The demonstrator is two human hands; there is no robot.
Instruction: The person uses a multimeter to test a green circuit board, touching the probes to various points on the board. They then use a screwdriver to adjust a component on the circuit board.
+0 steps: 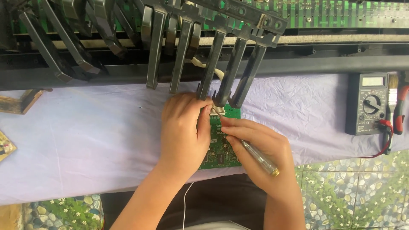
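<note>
Green circuit board (221, 147) lies flat on the pale lilac cloth (93, 136) directly under both hands, its far edge close beneath the opened keyboard (204, 38), whose black keys (232, 72) stick out toward the person. The left hand (184, 132) rests palm-down over the board's left half, fingers curled round its far corner, thumb and forefinger pinching at the small pale connector (216, 110) on that edge; it pins the board and steadies the connector. The right hand (260, 147) is closed in a pen grip round a slim screwdriver (255, 156) with a clear handle and brass end cap, the tip angled up and left so that it touches, or nearly touches, the connector just beside the left fingertips. Whether the tip is under the connector's latch or only resting against it cannot be made out.

Judged from this, the step in hand is working the connector at the board's far edge with the screwdriver tip, probably prying or releasing it, with the board held still. The next move would call for small, controlled leverage at the tip, with the left hand pressing down so the board does not skate on the cloth, and care not to slip onto the fingers or the nearby components.

Well to the right of the right hand, a dark multimeter (367, 104) with red lead sits on the cloth, beside red-handled pliers (399, 108).
</note>
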